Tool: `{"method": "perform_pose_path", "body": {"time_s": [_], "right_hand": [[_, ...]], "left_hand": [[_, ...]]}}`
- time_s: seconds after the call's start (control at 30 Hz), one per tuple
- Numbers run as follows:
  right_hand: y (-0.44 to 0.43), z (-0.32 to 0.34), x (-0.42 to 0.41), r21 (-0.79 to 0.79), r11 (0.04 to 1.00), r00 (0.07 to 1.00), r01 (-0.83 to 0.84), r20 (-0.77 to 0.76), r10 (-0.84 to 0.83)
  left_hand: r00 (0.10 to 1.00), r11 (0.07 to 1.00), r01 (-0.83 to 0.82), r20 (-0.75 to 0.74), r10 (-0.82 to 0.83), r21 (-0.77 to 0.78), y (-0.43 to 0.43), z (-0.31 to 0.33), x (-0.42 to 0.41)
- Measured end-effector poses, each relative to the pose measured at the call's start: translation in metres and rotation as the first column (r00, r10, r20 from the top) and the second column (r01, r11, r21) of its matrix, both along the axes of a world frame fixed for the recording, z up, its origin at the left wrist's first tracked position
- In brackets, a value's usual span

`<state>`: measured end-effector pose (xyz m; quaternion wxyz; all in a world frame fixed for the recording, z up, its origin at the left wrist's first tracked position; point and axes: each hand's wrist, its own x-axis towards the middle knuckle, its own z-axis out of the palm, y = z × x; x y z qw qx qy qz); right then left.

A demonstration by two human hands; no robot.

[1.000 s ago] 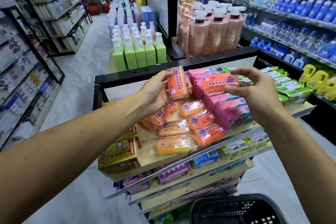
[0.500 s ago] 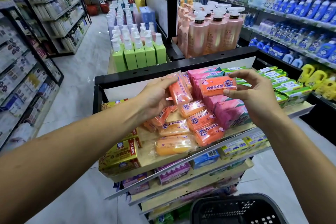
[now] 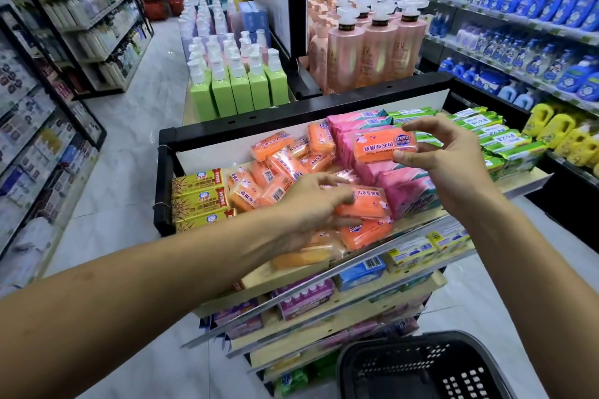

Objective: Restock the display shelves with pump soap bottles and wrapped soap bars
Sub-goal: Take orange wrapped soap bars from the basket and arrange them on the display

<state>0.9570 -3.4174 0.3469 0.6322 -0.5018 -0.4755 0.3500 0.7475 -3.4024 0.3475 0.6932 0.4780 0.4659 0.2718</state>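
Left-hand bar (image 3: 361, 206) lowered onto pile

I stand in a shop aisle; stocked shelving (image 3: 81, 16) runs far down both sides; pump bottles (image 3: 240, 87) crowd the middle display; wrapped soap bars (image 3: 285, 155) fill the near shelf (image 3: 405, 236); a basket (image 3: 421, 369) sits below.

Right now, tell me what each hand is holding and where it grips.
Right hand pinches an orange soap bar at its right end, held above the shelf. Left hand rests fingers on another orange bar in the pile; a grip cannot be told.
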Motion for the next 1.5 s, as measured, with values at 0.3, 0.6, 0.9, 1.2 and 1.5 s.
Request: {"method": "perform_pose_path", "body": {"time_s": [0.3, 0.6, 0.9, 1.2, 1.5], "right_hand": [[0.001, -0.004, 0.002, -0.030, 0.999, 1.000, 0.020, 0.010, -0.019], [0.008, -0.007, -0.001, -0.156, 0.980, 0.988, -0.121, 0.077, 0.134], [0.028, -0.009, -0.018, -0.192, 0.949, 0.962, -0.249, 0.066, 0.266], [0.031, -0.009, -0.024, -0.207, 0.931, 0.937, -0.301, 0.119, 0.329], [0.040, 0.006, -0.050, -0.141, 0.970, 0.961, -0.196, 0.167, 0.219]], "left_hand": [[0.814, 0.814, 0.249, -0.569, 0.118, 0.525, -0.007, -0.024, 0.010], [0.752, 0.586, 0.440, -0.635, 0.174, 0.681, 0.002, -0.032, 0.004], [0.852, 0.668, 0.231, -0.479, 0.213, 0.707, 0.027, -0.010, -0.021], [0.862, 0.638, 0.372, -0.505, 0.030, 0.674, 0.054, -0.005, -0.026], [0.988, 0.891, 0.132, -0.134, -0.081, 0.435, 0.063, -0.008, -0.009]]}}
